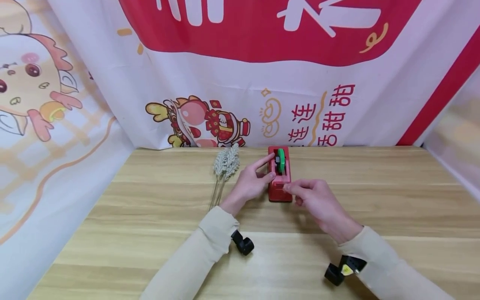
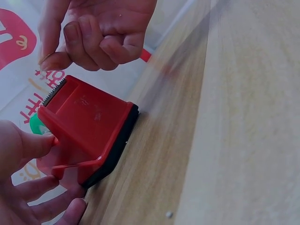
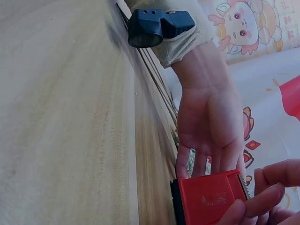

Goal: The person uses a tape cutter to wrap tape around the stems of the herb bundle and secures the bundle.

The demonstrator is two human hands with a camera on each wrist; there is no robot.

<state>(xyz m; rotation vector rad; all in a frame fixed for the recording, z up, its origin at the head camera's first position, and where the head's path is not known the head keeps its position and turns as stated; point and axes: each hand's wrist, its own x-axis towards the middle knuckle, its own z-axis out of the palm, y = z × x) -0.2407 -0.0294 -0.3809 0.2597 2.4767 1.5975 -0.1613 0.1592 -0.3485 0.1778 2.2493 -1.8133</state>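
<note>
Red tape dispenser (image 1: pixel 280 192) stands by the far edge of the surface (image 1: pixel 375 191); fingers of the left hand (image 1: pixel 250 182) grip its side, those of the right hand (image 1: pixel 320 203) apparently pinch faint tape (image 2: pixel 43 72) at its cutter (image 2: pixel 55 92).

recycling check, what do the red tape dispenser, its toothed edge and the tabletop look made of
Red tape dispenser: likely glossy hard plastic, from its highlights. Toothed edge: perhaps dull metal, greyish with fine teeth; plastic possible. Tabletop: smooth wood or wood-look laminate, showing grain.
</note>
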